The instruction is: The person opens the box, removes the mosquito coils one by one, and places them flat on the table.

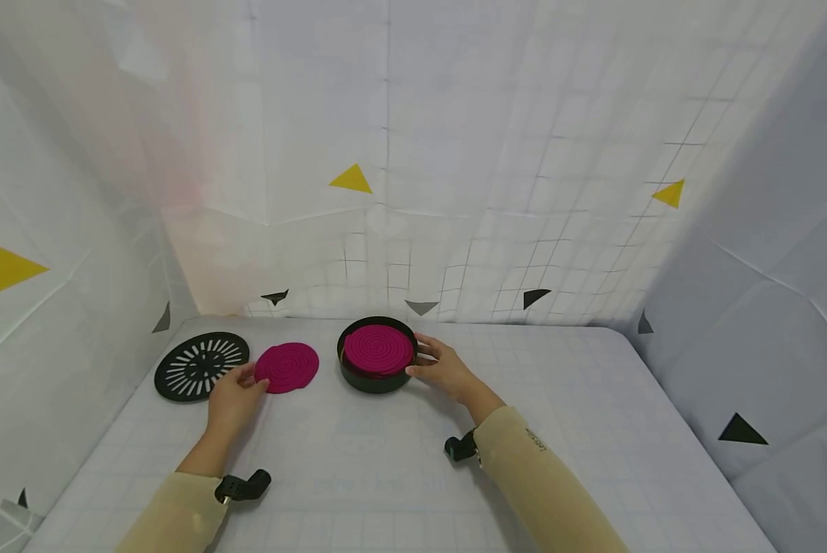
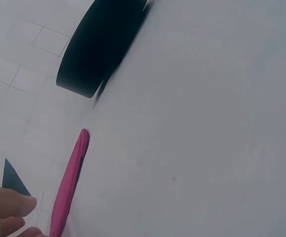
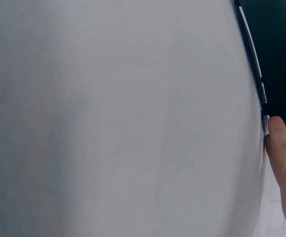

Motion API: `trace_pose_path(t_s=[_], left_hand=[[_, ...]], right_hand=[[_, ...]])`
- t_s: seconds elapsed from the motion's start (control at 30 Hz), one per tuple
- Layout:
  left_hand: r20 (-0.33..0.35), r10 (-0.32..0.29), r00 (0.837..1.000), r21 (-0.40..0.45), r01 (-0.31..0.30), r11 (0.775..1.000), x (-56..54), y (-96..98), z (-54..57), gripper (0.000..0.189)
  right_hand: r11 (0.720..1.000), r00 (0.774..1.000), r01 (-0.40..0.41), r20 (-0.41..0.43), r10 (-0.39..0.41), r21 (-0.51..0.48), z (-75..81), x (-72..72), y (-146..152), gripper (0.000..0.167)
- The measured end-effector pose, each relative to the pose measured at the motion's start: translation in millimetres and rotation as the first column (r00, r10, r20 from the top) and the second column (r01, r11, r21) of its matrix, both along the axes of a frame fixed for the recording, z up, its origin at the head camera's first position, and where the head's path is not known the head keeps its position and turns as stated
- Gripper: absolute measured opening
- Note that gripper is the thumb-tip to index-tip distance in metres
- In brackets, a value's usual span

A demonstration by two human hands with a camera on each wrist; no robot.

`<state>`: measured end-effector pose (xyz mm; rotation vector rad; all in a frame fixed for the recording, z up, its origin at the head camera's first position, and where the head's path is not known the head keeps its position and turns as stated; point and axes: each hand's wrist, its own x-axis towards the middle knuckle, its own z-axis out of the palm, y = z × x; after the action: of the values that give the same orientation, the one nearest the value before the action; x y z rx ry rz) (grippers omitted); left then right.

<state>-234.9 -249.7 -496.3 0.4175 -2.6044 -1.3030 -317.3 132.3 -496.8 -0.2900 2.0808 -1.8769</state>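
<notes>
A magenta spiral mosquito coil (image 1: pixel 286 367) lies left of the round black tin, its thin edge showing in the left wrist view. My left hand (image 1: pixel 235 399) holds that coil by its left edge, thumb at the near side and fingers behind. The black tin (image 1: pixel 377 384) contains another magenta mosquito coil (image 1: pixel 378 349), seen from above with its rings. My right hand (image 1: pixel 448 372) grips the tin's right side between thumb and fingers. In the right wrist view one finger (image 3: pixel 281 148) lies against the tin's lower rim.
A black slotted round lid (image 1: pixel 202 367) lies at the far left, close beside my left hand. All of this stands on a white-covered table (image 1: pixel 358 468). White sheeting with yellow and black triangles walls the table at the back and both sides.
</notes>
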Motion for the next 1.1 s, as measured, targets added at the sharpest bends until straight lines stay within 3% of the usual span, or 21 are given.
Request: trace_pose_path(t_s=[0.23, 0.73, 1.1], left_hand=[[-0.047, -0.047, 0.998, 0.015, 0.048, 0.999, 1.2, 9.4, 9.2, 0.046], [-0.056, -0.134, 0.989, 0.049, 0.136, 0.989, 5.0, 34.1, 26.7, 0.047], [-0.08, -0.155, 0.985, 0.069, 0.16, 0.985, 8.4, 54.0, 38.0, 0.046]], right_hand=[[1.0, 1.0, 0.006, -0.001, -0.006, 0.001, -0.4, -1.2, 0.1, 0.08], [1.0, 1.0, 0.004, 0.012, -0.004, 0.004, 4.8, 0.3, 0.3, 0.079], [1.0, 1.0, 0.014, 0.023, -0.014, 0.004, 3.2, 0.7, -0.6, 0.08]])
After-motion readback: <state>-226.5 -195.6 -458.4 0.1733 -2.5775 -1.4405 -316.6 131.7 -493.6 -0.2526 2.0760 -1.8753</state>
